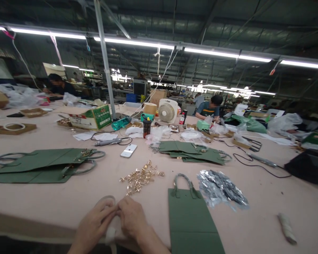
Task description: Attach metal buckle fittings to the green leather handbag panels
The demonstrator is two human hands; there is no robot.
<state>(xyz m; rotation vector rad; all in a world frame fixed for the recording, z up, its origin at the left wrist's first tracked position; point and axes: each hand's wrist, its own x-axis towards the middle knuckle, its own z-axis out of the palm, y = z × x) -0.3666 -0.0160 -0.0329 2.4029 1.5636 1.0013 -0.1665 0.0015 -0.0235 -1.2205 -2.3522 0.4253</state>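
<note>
My left hand (96,220) and my right hand (132,217) meet at the table's front edge, fingertips pinched together. Between them is a pale strip (110,234), whose lower part hangs below the fingers; a greyish loop (107,197) curves up above my left hand. Whether the two are one piece I cannot tell. Just beyond lies a loose pile of small gold metal fittings (141,176). To the right of my right hand, a flat green bag panel (189,218) with a rope-like handle (182,177) lies beside a heap of flat silver metal pieces (222,188).
Stacked green bag panels (39,164) lie at left, more panels (188,151) farther back. Around them are a white phone (128,150), corded tools (107,142), a fan (167,111), a green-and-white box (91,118) and a cloth roll (286,227). Two people work across the table.
</note>
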